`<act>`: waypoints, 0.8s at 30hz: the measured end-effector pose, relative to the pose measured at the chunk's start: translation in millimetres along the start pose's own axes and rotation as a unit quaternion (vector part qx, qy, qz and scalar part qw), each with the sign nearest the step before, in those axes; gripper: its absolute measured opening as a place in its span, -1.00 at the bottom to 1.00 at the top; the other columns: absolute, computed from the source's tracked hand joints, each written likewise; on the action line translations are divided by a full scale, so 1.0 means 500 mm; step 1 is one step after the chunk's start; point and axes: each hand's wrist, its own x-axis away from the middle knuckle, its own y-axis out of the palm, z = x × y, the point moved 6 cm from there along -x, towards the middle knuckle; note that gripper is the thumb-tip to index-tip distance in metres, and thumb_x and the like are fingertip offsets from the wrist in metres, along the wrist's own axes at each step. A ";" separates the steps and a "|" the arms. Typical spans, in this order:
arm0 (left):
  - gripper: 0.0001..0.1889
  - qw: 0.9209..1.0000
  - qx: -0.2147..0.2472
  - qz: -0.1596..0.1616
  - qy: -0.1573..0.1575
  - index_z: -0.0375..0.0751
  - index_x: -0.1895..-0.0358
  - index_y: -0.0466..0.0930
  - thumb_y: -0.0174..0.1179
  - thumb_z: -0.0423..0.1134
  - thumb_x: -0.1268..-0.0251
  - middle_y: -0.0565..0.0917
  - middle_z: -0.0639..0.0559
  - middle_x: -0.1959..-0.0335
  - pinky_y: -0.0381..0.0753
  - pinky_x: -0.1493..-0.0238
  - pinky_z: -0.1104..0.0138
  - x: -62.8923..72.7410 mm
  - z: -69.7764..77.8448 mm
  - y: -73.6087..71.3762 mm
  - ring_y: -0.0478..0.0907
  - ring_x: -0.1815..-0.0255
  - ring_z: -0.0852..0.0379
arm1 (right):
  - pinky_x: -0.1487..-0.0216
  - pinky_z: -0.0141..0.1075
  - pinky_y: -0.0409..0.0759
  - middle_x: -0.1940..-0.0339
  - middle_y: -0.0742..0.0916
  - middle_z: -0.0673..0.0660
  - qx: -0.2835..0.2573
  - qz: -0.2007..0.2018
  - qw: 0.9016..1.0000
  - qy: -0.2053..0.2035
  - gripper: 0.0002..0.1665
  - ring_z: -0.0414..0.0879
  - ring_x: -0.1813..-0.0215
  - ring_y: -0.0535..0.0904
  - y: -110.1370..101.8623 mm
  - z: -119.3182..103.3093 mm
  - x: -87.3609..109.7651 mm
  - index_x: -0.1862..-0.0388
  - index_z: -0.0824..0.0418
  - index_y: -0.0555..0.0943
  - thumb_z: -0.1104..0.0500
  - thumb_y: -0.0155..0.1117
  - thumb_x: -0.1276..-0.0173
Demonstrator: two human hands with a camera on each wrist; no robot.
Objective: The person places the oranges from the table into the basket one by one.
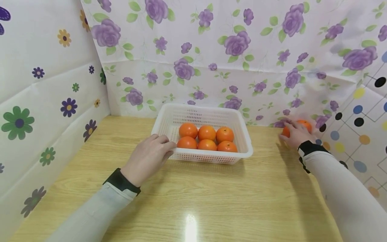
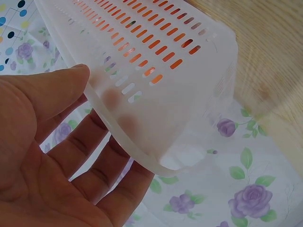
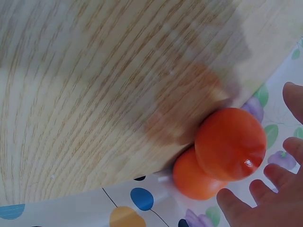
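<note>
A white plastic basket (image 1: 211,154) with slotted walls stands on the table, several oranges (image 1: 207,133) inside it. My left hand (image 1: 148,157) holds the basket's left end. In the left wrist view, the thumb lies on one side of the rim and the fingertips show faintly through the basket wall (image 2: 175,118). Far to the right, my right hand (image 1: 297,136) reaches over two oranges in the back corner. The right wrist view shows a nearer orange (image 3: 230,144) against another orange (image 3: 195,176), with the right hand (image 3: 274,198) beside them, fingers spread and not closed around either.
A wooden table (image 1: 193,195) lies under everything. Purple-flowered sheeting (image 1: 211,84) hangs along its back edge. Flower-patterned sheeting (image 1: 51,111) stands on the left, and dotted sheeting (image 1: 362,141) borders the right corner by the oranges.
</note>
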 end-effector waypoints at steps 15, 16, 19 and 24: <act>-0.77 1.000 -0.002 -0.006 -0.007 -0.07 -0.01 0.88 0.62 -0.29 -0.33 0.77 -0.02 0.16 0.67 0.18 0.20 0.001 0.001 -0.002 0.60 0.22 -0.02 | -0.47 0.69 0.05 -0.66 0.17 0.62 0.001 -0.008 1.000 0.009 -0.10 0.67 -0.62 -0.01 0.011 0.017 -0.009 -0.70 0.39 0.22 -0.03 0.33 -0.64; -0.77 1.000 -0.002 -0.007 -0.007 -0.07 -0.01 0.88 0.62 -0.29 -0.33 0.77 -0.02 0.16 0.68 0.18 0.20 0.000 0.001 -0.001 0.60 0.22 -0.02 | -0.47 0.68 0.05 -0.66 0.17 0.62 0.000 -0.006 1.000 0.008 -0.11 0.68 -0.61 0.00 0.012 0.017 -0.008 -0.70 0.39 0.22 -0.02 0.33 -0.64; -0.77 1.000 -0.002 -0.009 -0.008 -0.07 -0.01 0.88 0.62 -0.29 -0.33 0.77 -0.02 0.16 0.68 0.18 0.20 0.000 0.001 0.001 0.60 0.22 -0.02 | -0.47 0.68 0.06 -0.65 0.17 0.63 -0.001 -0.008 1.000 0.011 -0.11 0.68 -0.61 -0.01 0.005 0.005 0.001 -0.71 0.39 0.19 -0.01 0.32 -0.67; -0.77 1.000 0.000 -0.006 -0.006 -0.07 0.00 0.88 0.62 -0.30 -0.33 0.78 -0.02 0.16 0.69 0.17 0.19 0.001 0.001 0.002 0.61 0.22 -0.02 | -0.48 0.66 0.08 -0.62 0.13 0.68 -0.016 -0.021 0.999 0.027 -0.09 0.69 -0.60 -0.02 -0.019 -0.028 0.025 -0.74 0.39 0.14 -0.05 0.27 -0.72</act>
